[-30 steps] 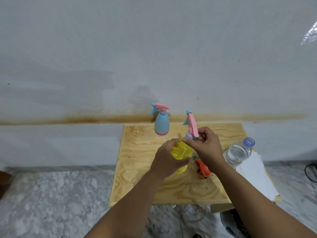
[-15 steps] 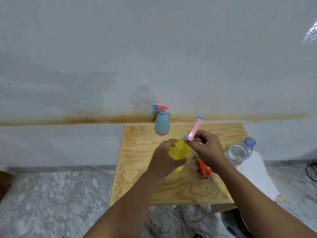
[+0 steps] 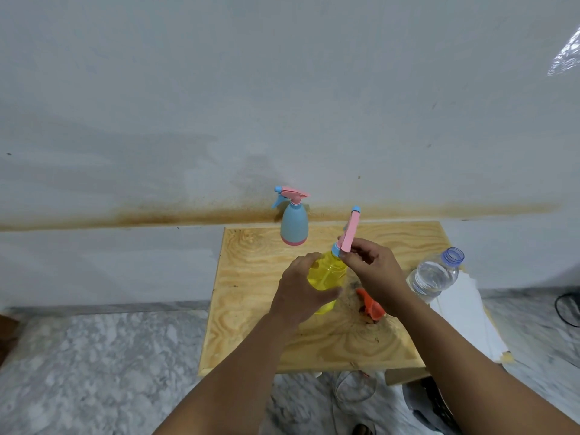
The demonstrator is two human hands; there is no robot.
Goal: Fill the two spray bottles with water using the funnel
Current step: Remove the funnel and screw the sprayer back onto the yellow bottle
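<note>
A yellow spray bottle [image 3: 326,273] stands near the middle of the wooden board [image 3: 251,309]. My left hand [image 3: 301,290] grips its body from the left. My right hand [image 3: 373,271] holds the pink spray head [image 3: 349,232] at the bottle's neck; the head points up and away, its blue nozzle on top. A blue spray bottle [image 3: 293,226] with a pink head stands upright at the board's far edge. An orange funnel [image 3: 370,304] lies on the board, partly hidden under my right wrist. A clear water bottle [image 3: 434,276] without a cap stands at the right.
White sheets of paper [image 3: 464,312] lie under the water bottle at the board's right edge. A grey wall rises right behind the board. Marble floor surrounds it; a black cable [image 3: 565,309] lies at far right, and thin wire loops [image 3: 354,387] sit below the near edge.
My right hand has turned the pink spray head on the yellow bottle: its nozzle swung from the left round to the upper right. My left hand kept its grip on the bottle.
</note>
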